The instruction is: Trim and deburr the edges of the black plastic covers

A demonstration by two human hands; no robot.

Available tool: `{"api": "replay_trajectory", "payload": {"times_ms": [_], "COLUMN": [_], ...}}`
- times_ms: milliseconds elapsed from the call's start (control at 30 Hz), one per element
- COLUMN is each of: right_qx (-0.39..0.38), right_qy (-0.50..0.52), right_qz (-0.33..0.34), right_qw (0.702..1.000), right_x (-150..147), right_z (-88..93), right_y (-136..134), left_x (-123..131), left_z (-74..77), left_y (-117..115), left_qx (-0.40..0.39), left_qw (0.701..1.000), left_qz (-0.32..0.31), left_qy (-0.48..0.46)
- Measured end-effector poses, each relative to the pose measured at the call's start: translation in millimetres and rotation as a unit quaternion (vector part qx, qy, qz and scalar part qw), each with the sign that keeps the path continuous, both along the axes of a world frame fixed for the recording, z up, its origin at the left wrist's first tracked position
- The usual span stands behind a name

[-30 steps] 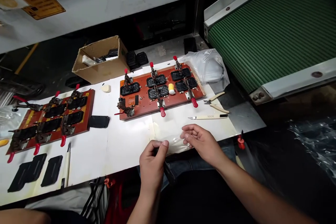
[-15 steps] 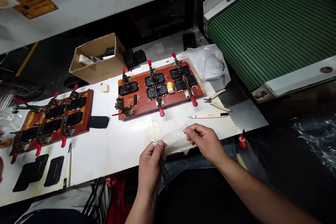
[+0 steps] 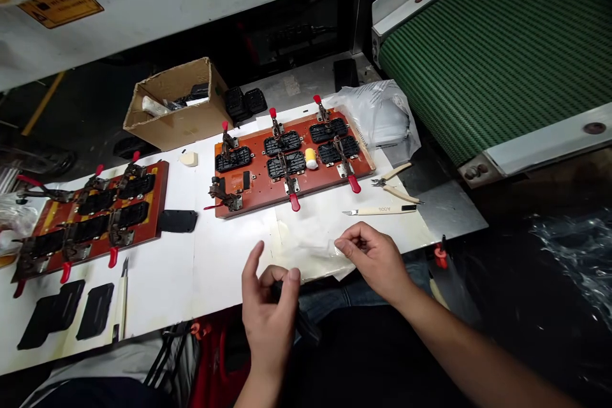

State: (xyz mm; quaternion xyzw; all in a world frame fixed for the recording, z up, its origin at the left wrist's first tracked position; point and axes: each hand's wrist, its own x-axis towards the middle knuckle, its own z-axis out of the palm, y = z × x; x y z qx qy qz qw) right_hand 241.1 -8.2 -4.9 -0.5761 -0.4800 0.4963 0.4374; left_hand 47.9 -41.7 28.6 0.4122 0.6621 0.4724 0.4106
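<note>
Holding: we pinch a clear plastic film at its right edge with our right hand, thumb and forefinger closed on it, just below centre of the frame.
Left hand: our left hand sits at lower centre, forefinger raised and spread away, the other fingers curled round a dark tool whose body runs down past the table edge; it does not touch the film.
Film: it lies flat on the white tabletop between our two hands, close to the near edge.
Nearest fixture: a red clamp board with black moulded parts and red-handled toggle clamps stands above the film, at centre frame.
Right of it: a craft knife and small nippers lie apart from our hand, with a white plastic bag behind them.
Left side: a second clamp board sits at middle left, loose black parts below it.
Upper left: a cardboard box.
Upper right: a green conveyor belt.
</note>
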Motion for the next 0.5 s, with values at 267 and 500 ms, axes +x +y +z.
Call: {"api": "replay_trajectory", "payload": {"times_ms": [267,500], "right_qx": [0.015,0.111], "right_qy": [0.022,-0.038], "right_qz": [0.089,0.142], "right_qw": [0.996,0.983], "right_x": [-14.6,-15.6], "right_z": [20.2,19.8], "right_y": [-10.3,-22.0], "left_x": [-1.4,-1.6], "left_z": [2.4,4.9], "left_y": [-3.7,3.7], "left_qx": [-0.012,-0.093], "left_qw": [0.979,0.983], "left_qz": [-0.179,-0.158], "left_qy": [0.094,0.023]}}
